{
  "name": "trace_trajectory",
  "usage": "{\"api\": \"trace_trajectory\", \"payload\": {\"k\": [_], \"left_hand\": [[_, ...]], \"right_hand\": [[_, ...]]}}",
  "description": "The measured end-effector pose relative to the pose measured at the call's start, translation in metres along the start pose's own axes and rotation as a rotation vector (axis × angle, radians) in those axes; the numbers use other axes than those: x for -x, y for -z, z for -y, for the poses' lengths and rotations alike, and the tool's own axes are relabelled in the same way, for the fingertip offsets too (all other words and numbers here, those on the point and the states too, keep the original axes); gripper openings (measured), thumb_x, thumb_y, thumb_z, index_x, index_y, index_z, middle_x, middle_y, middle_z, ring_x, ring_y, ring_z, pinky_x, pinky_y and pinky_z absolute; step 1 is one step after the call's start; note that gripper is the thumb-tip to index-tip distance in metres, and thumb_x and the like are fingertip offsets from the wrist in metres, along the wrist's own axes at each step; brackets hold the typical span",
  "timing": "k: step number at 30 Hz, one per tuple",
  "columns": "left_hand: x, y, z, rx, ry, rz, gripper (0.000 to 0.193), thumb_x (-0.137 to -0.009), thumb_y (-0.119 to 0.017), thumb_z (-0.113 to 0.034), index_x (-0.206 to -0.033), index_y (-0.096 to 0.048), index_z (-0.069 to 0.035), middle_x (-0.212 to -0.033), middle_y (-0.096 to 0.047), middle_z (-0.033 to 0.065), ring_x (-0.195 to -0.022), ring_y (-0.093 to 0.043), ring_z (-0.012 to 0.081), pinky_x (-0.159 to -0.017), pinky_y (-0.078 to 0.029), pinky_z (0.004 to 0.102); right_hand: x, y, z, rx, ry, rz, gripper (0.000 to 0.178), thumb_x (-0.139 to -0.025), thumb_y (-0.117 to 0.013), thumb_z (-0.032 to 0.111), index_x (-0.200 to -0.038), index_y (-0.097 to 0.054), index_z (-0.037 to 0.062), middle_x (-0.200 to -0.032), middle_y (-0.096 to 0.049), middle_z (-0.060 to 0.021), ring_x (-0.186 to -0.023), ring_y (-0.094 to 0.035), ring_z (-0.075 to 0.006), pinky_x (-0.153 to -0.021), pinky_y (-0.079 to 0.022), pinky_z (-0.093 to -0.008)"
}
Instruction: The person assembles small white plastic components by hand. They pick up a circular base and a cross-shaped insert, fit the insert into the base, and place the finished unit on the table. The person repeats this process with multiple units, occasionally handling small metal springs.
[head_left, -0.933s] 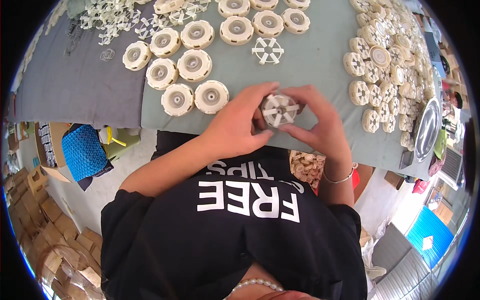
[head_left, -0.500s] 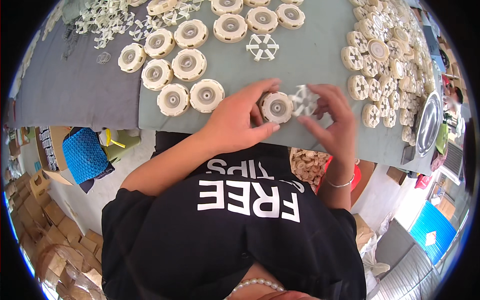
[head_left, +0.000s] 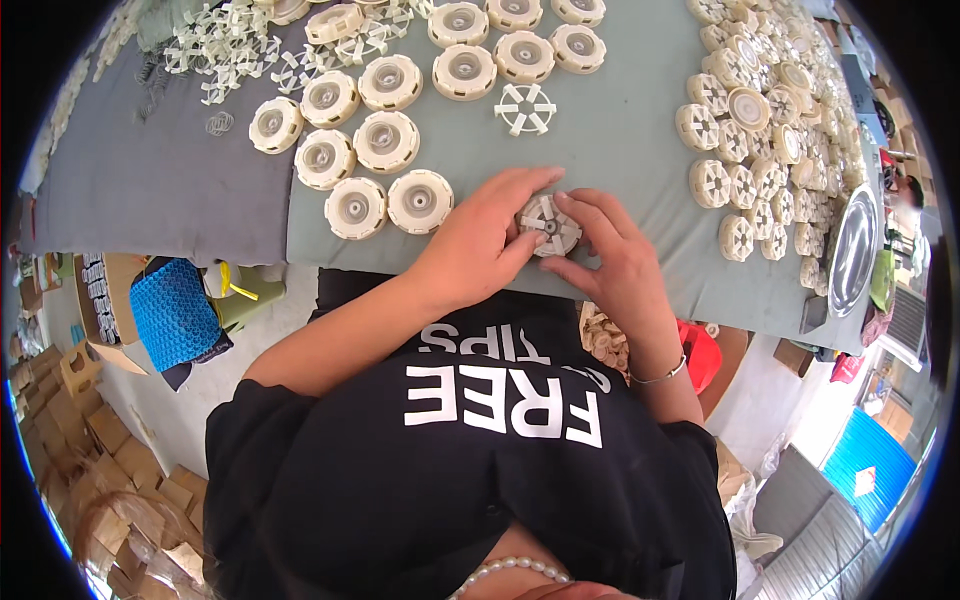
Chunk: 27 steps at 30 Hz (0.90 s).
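Head view: half a second ago I've got the white plastic six-spoked ring (head_left: 550,227) off to the side in the right hand (head_left: 612,245). Now it's over the cream round plastic housing (head_left: 532,212), so the two pieces look stacked, though I can't tell if the ring's fully seated. Both hands are close together around the stack at the desk's (head_left: 630,130) near edge, left hand (head_left: 485,235) thumb on top.
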<state>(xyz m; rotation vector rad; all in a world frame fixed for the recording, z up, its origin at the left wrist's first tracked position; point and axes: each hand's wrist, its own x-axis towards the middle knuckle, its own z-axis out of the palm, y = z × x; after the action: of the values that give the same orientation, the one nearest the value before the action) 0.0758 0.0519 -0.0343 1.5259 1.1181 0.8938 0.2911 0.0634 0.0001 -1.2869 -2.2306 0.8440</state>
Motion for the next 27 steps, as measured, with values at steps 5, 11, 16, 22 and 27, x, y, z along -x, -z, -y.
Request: {"api": "trace_trajectory", "payload": {"k": [5, 11, 16, 22, 27], "left_hand": [[0.023, 0.018, -0.023, -0.331, -0.038, -0.007, 0.066, -0.089, -0.077, -0.008, -0.151, -0.054, -0.012, -0.145, -0.056, 0.0120, -0.084, -0.066, 0.0191, -0.073, -0.058, 0.0329], [0.047, 0.060, -0.034, -0.736, 0.184, -0.170, 0.069, -0.085, -0.081, -0.011, -0.149, -0.055, -0.015, -0.147, -0.055, 0.0088, -0.126, -0.062, 0.0346, -0.093, -0.058, 0.0470], [0.047, 0.055, -0.026, -0.643, 0.074, -0.020, 0.074, -0.084, -0.080, -0.007, -0.152, -0.052, -0.017, -0.150, -0.053, 0.0085, -0.113, -0.067, 0.0306, -0.087, -0.059, 0.0432], [0.044, 0.033, -0.015, -0.336, 0.051, 0.033, 0.077, -0.084, -0.081, -0.006, -0.154, -0.053, -0.019, -0.148, -0.056, 0.0072, -0.064, -0.062, 0.0155, -0.067, -0.056, 0.0324], [0.041, 0.040, -0.011, -0.126, 0.162, 0.034, 0.072, -0.084, -0.081, -0.005, -0.151, -0.056, -0.016, -0.147, -0.058, 0.0087, -0.065, -0.062, 0.0106, -0.066, -0.054, 0.0270]], "right_hand": [[-0.020, 0.037, -0.040, 0.279, -0.086, -0.173, 0.056, -0.081, -0.087, 0.019, -0.133, -0.068, 0.0116, -0.139, -0.063, -0.0127, -0.112, -0.069, -0.0362, -0.092, -0.059, -0.0424], [-0.085, 0.005, -0.026, 0.181, 0.091, -0.138, 0.057, -0.083, -0.087, 0.016, -0.137, -0.067, 0.0136, -0.136, -0.066, -0.0098, -0.097, -0.069, -0.0259, -0.082, -0.059, -0.0388], [-0.097, -0.007, -0.010, 0.104, -0.011, -0.021, 0.056, -0.082, -0.086, 0.018, -0.135, -0.065, 0.0125, -0.129, -0.066, -0.0075, -0.084, -0.068, -0.0262, -0.077, -0.057, -0.0403], [-0.029, 0.023, -0.007, -0.064, -0.203, 0.101, 0.057, -0.074, -0.090, 0.009, -0.128, -0.071, 0.0090, -0.119, -0.067, -0.0041, -0.072, -0.060, -0.0160, -0.069, -0.053, -0.0310], [-0.012, 0.021, -0.013, -0.117, -0.142, 0.019, 0.061, -0.071, -0.092, 0.007, -0.129, -0.073, 0.0080, -0.118, -0.068, -0.0037, -0.073, -0.060, -0.0124, -0.066, -0.052, -0.0284]]}}
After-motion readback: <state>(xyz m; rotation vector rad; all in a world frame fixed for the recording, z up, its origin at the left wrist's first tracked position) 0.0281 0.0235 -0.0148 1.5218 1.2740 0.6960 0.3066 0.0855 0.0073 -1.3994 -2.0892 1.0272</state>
